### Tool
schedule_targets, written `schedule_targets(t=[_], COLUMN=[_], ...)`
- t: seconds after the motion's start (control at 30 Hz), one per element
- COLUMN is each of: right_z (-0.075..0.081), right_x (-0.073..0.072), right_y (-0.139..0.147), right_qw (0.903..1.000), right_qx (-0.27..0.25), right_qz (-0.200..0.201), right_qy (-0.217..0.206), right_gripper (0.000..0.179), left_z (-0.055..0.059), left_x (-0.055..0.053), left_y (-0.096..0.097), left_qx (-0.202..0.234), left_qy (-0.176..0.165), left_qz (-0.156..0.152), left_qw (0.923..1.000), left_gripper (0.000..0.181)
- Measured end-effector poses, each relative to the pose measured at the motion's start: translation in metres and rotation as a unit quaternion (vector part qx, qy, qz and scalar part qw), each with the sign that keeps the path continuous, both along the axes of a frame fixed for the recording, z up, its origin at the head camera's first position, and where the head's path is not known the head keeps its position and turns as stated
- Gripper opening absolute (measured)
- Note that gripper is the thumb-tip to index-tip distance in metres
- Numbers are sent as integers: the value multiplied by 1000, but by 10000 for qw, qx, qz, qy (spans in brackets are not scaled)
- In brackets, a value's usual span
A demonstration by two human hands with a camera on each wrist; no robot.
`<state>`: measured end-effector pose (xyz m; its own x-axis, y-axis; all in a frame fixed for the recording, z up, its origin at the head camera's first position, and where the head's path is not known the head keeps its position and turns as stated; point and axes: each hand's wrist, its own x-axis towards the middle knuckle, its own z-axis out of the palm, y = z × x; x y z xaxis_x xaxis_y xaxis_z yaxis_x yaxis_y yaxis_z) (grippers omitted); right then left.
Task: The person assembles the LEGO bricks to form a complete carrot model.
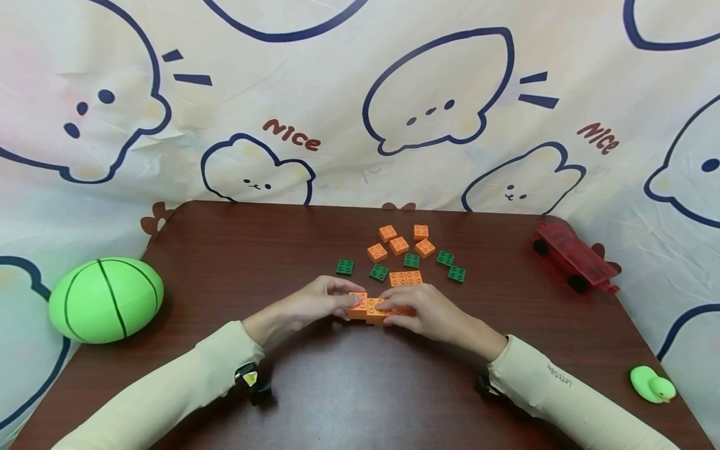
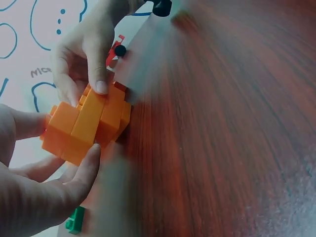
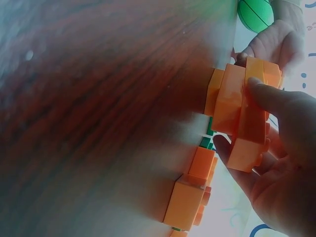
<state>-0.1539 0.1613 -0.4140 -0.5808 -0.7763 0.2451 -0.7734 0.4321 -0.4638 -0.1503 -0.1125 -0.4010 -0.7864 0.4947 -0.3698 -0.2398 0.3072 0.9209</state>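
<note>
Several orange toy building bricks [image 1: 375,310] are joined into one stepped piece, held between both hands near the middle of the table. My left hand [image 1: 315,304] pinches its left end between thumb and fingers. At the other end, my right hand [image 1: 430,314] grips it and hides part of it in the head view. Studs on the joined bricks [image 3: 242,106] point away from the table's near side in the right wrist view. Just behind the hands lie an orange brick pair [image 1: 405,278] and a green brick [image 1: 379,272].
Loose orange bricks [image 1: 399,245] and green bricks [image 1: 445,258] lie scattered farther back. A green ball [image 1: 107,301] sits at the left edge, a red toy vehicle [image 1: 579,257] at the back right, and a green toy duck [image 1: 651,384] at the right edge. Printed cloth hangs behind the table [image 1: 349,400].
</note>
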Motion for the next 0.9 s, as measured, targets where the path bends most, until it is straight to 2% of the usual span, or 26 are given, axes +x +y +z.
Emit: schedule_targets(t=[0.13, 0.33, 0.6, 0.77, 0.83, 0.9], right_z=[1, 3, 1, 7, 14, 25], right_x=[0, 0, -2, -2, -3, -4], right_y=[0, 0, -2, 1, 6, 14], right_qw=[10000, 10000, 10000, 9989, 9972, 9955], right_qx=[5, -13, -4, 362, 477, 484], right_qz=[-16, -33, -5, 68, 72, -79], right_qy=[-50, -84, -45, -302, -577, -815], right_gripper=[27, 27, 27, 32, 38, 42], left_z=[0, -1, 0, 1, 2, 4], left_x=[1, 0, 3, 3, 2, 3], left_y=[0, 0, -2, -4, -4, -4], left_qx=[-33, 99, -5, -157, -229, -459], left_qy=[41, -46, 457, 579, 581, 779], left_qz=[42, -54, -157, -521, -721, -846], left_qw=[10000, 9999, 9988, 9968, 9954, 9923], left_gripper=[39, 42, 43, 55, 58, 60])
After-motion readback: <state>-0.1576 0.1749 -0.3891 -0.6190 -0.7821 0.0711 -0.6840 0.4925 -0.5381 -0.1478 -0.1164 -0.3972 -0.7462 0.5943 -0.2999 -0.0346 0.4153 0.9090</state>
